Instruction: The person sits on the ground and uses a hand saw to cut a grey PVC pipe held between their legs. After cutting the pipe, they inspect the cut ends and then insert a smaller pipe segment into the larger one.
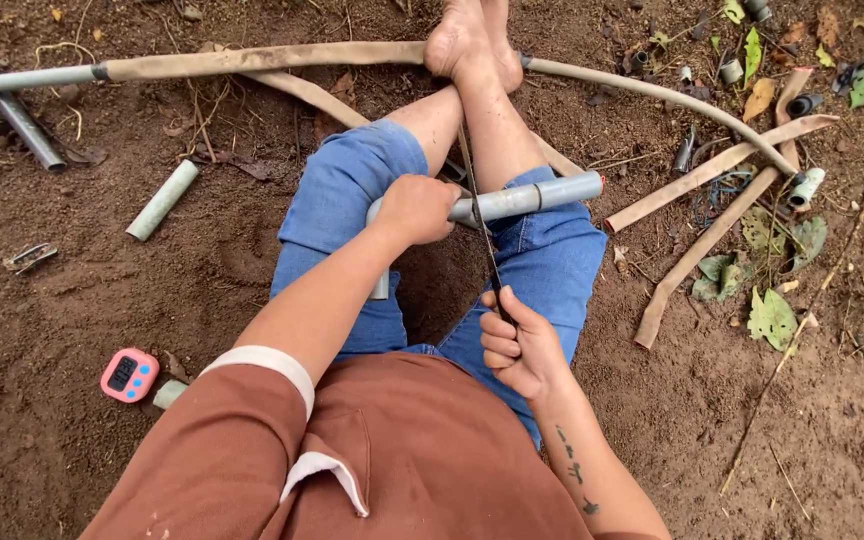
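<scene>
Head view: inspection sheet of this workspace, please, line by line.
Surface: bare brown soil.
Job's things: grey pipe across the knees; thin saw blade crossing it.
Clutter: pipe offcut, pink timer, flat hose, pipe fittings, dry leaves.
Grippers: left hand clasps the pipe; right hand grips the blade.
Cables: nothing seen.
Surroundings: long grey pipes at upper left; bare feet on the hose.

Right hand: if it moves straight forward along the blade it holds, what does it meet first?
Probably the grey pipe: the right hand holds a thin saw blade that crosses it just ahead. Depth is unclear.
</scene>
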